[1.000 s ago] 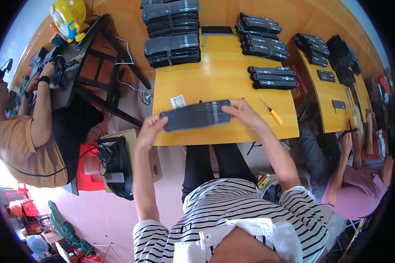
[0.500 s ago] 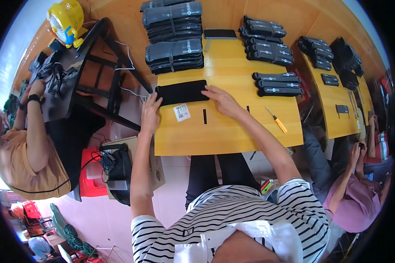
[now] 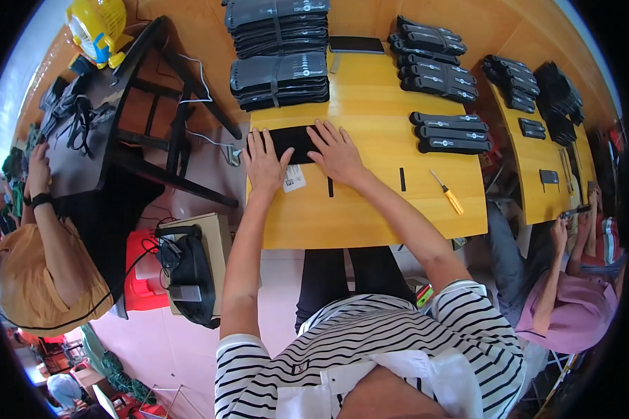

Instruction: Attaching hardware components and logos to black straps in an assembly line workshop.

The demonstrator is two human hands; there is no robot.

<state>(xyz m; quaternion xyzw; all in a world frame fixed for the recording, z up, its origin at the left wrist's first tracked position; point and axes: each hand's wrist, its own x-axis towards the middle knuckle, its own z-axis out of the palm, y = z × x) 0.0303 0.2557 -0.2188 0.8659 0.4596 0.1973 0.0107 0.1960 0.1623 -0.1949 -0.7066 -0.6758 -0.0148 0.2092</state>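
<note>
A flat black fabric piece (image 3: 291,142) lies near the left edge of the yellow wooden table (image 3: 370,223). My left hand (image 3: 264,165) presses flat on its left part, fingers stretched out. On its right part my right hand (image 3: 337,158) lies flat, fingers spread and pointing away from me. A white printed label (image 3: 295,180) peeks out below the fabric, close to my left thumb. Two short black strips rest on the wood: one strip (image 3: 330,188) under the line of my right wrist, another strip (image 3: 402,179) farther right.
A screwdriver with a yellow handle (image 3: 453,200) lies on the right. Strapped stacks of black pouches (image 3: 279,80) stand at the back left, with more black bundles (image 3: 437,77) at the back right. Behind them is a dark flat device (image 3: 356,45). Co-workers sit on both sides.
My hands have moved from gripping the fabric's two ends to lying flat on top of it, closer together. The view has shifted slightly.
</note>
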